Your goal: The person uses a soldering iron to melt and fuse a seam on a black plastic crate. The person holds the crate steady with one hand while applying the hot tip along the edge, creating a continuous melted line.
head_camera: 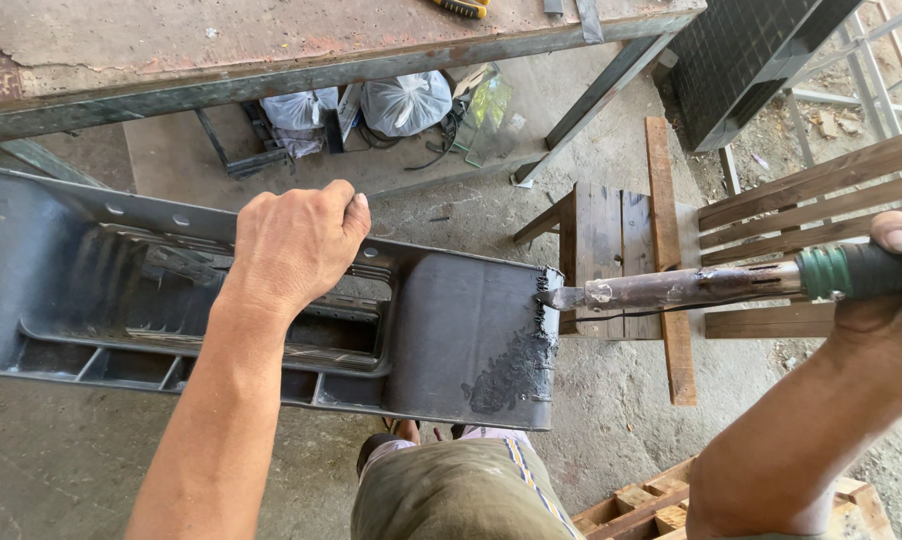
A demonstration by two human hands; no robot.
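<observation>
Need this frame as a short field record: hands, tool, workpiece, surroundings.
left hand: left hand grips the top edge of the dark plastic panel
right hand: right hand holds the handle of the soldering iron
tool contact: iron tip sits at the panel's right edge, where the plastic looks melted and rough
behind: workbench with plastic bags beneath
right side: wooden stool, wooden slats
floor: concrete

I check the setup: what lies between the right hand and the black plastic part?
In the head view, the soldering iron's rusty shaft spans from right hand to black plastic part.
</observation>
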